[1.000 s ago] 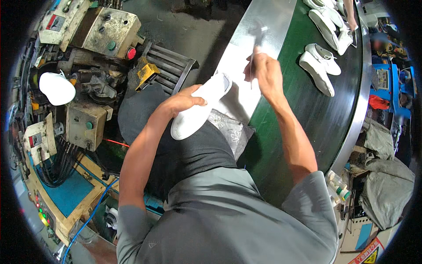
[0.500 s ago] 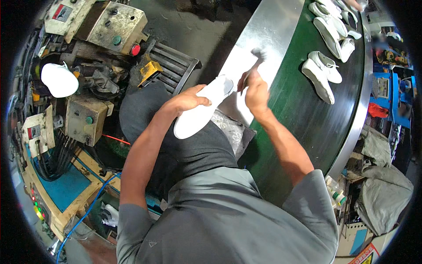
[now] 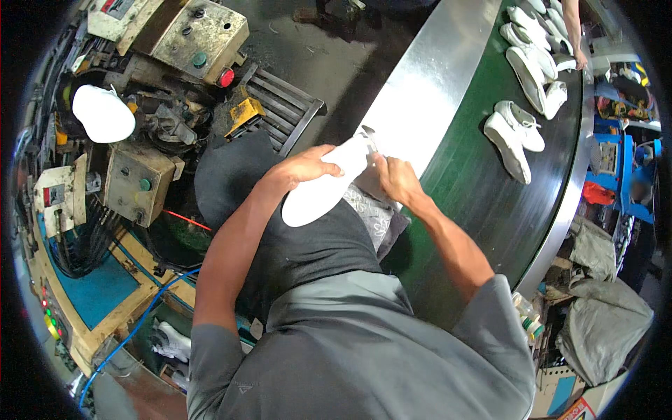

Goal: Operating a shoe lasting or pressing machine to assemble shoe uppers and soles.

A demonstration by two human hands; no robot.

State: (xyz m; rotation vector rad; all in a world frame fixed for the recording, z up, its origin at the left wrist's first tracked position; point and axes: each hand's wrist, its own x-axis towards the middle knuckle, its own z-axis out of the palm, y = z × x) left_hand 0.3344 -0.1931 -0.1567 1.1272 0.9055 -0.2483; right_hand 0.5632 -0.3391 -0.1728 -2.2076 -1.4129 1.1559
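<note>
My left hand (image 3: 312,166) grips a white shoe (image 3: 318,196) turned sole-up over my thigh, its thumb lying on the pale sole. A hammer (image 3: 369,133) is in my closed right hand (image 3: 400,178). The hammer's metal head is at the heel end of the shoe; whether it touches cannot be told. Under the shoe, a grey patterned cloth (image 3: 378,222) lies across my lap. A pale shape beside the cloth is mostly hidden by the shoe and my right hand.
Along my right runs a green conveyor belt (image 3: 448,231) with a metal edge (image 3: 420,77). Several white shoes (image 3: 509,143) lie on it, near another person's hand (image 3: 579,59). At left stands a grimy machine (image 3: 199,38) holding a white shoe (image 3: 103,114). A slatted metal rack (image 3: 280,105) is ahead.
My right hand has brought the hammer down and left, from above the belt edge to the shoe's heel. The other person's arm shows further into view at the far right.
</note>
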